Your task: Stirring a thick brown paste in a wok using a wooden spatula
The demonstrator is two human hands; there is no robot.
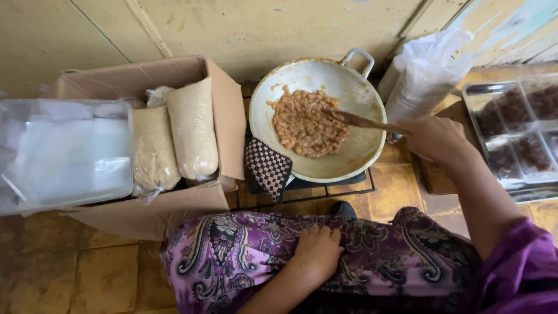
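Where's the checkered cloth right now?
In the head view, the checkered cloth hangs over the left rim of the white pan, between the pan and the cardboard box, above the lap where the left hand rests.

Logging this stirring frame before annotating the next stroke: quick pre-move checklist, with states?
1. Right hand grips the wooden spoon: ok.
2. Spoon tip in the brown mixture: ok.
3. Mixture inside the white pan, none on the rim: ok.
4. Pan steadied by a hand: not ok; left hand rests on the patterned skirt.
5. Checkered cloth at the pan's edge: ok.
6. Burner lit under the pan: cannot tell.
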